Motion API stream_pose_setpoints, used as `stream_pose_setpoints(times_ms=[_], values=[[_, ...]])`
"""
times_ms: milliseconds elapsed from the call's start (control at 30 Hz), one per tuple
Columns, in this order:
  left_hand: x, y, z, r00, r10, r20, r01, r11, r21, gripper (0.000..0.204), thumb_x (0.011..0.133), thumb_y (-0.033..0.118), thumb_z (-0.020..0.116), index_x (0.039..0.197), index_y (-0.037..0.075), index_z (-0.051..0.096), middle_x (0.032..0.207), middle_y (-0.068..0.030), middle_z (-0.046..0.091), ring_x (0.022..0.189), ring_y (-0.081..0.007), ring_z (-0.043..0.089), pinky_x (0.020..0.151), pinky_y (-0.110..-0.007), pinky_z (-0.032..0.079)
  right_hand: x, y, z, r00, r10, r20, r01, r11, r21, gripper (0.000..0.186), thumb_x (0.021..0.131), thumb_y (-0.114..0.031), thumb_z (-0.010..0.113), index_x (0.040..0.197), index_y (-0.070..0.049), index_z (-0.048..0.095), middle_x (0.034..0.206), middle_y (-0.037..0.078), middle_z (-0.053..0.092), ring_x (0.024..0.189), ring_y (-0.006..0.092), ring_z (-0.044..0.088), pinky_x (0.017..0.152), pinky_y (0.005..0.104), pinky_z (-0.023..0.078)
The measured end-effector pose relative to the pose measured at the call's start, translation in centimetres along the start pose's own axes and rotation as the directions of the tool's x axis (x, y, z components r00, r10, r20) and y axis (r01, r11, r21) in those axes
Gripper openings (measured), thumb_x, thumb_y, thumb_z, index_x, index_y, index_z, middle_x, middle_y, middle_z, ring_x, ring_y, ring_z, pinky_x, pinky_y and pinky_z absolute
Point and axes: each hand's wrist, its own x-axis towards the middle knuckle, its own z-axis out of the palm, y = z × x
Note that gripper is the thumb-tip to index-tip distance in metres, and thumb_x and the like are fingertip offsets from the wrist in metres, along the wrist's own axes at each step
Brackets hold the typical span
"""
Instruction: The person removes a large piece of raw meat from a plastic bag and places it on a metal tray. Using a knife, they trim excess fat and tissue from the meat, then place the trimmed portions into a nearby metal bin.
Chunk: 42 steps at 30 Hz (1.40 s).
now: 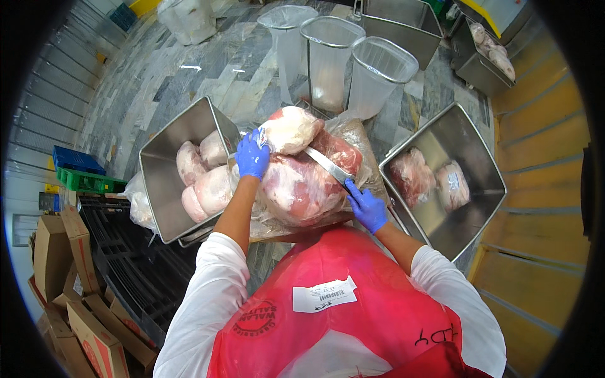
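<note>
Clamped around the knife's handle, the right hand (367,206) sits just right of centre in my view, its knife (329,165) slanting to the upper left, blade against the meat. I see the left hand (253,156) left of centre, fingers on the left edge of the pale upper piece (290,129); I cannot tell whether they close on anything. That piece lies at the centre of the frame, above and touching the big red-and-white piece (302,192), with clear film (372,142) around them.

Left of centre I have a steel bin (183,135) holding pale pieces (211,189); right of centre, another bin (482,183) holds a darker piece (411,178) and a wrapped piece (452,186) side by side. At top centre, three clear bags (384,69) hang in hoops. Cartons (88,296) crowd the lower left, beside a black pallet (142,252). At the bottom, the red apron (353,264) bears a white label (324,296).
</note>
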Motion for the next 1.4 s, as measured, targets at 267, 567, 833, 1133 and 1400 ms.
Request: stream_pose_setpoints(times_ms=[267, 567, 833, 1133, 1400], values=[[1.3, -0.1, 0.9, 0.997, 0.014, 0.077, -0.008, 0.997, -0.075, 0.061, 0.088, 0.032, 0.058, 0.147, 0.019, 0.047, 0.146, -0.0158, 0.049, 0.132, -0.0381, 0.046, 0.111, -0.051, 0.038, 1.8, 0.3, -4.9, 0.976, 0.068, 0.205, -0.097, 0.987, 0.131, 0.050, 0.097, -0.034, 0.057, 0.146, -0.036, 0.047, 0.085, 0.015, 0.064, 0.071, 0.0377, 0.065, 0.063, 0.0485, 0.053], [0.3, -0.6, 0.6, 0.993, -0.060, 0.098, 0.061, 0.998, -0.011, 0.063, 0.092, 0.034, 0.057, 0.150, 0.013, 0.042, 0.152, -0.0198, 0.042, 0.140, -0.0385, 0.039, 0.113, -0.048, 0.036, -4.0, 7.8, -7.4, 0.970, 0.242, 0.016, -0.225, 0.875, 0.429, 0.052, 0.097, -0.032, 0.057, 0.148, -0.023, 0.047, 0.119, 0.020, 0.067, 0.102, 0.0380, 0.067, 0.087, 0.0490, 0.053], [-2.4, 1.6, -0.6, 0.993, -0.115, 0.013, 0.115, 0.993, 0.037, 0.063, 0.093, 0.038, 0.059, 0.148, 0.011, 0.045, 0.153, -0.0222, 0.040, 0.139, -0.0394, 0.040, 0.111, -0.051, 0.036, -1.7, 12.3, 4.1, 0.891, 0.311, 0.332, -0.375, 0.915, 0.150, 0.062, 0.094, -0.031, 0.058, 0.152, -0.019, 0.037, 0.112, 0.028, 0.062, 0.104, 0.0458, 0.061, 0.092, 0.0538, 0.047], [-5.5, 1.7, -0.8, 0.971, -0.230, 0.059, 0.226, 0.972, 0.060, 0.073, 0.090, 0.052, 0.060, 0.148, 0.011, 0.044, 0.158, -0.0187, 0.034, 0.145, -0.0394, 0.033, 0.114, -0.052, 0.034, 15.4, 1.1, -3.6, 0.993, 0.026, 0.117, -0.073, 0.904, 0.421, 0.032, 0.089, -0.038, 0.067, 0.097, -0.007, 0.071, 0.081, 0.014, 0.066, 0.082, 0.0372, 0.065, 0.077, 0.0460, 0.051], [-5.4, 2.7, 0.0, 0.928, -0.342, 0.144, 0.335, 0.939, 0.073, 0.072, 0.093, 0.043, 0.060, 0.154, 0.014, 0.033, 0.164, -0.0160, 0.022, 0.147, -0.0441, 0.025, 0.113, -0.063, 0.030, 19.6, -0.8, 0.8, 0.958, -0.202, 0.203, 0.147, 0.956, 0.256, 0.028, 0.090, -0.028, 0.054, 0.082, -0.007, 0.071, 0.086, 0.019, 0.071, 0.079, 0.0388, 0.069, 0.072, 0.0503, 0.054]])
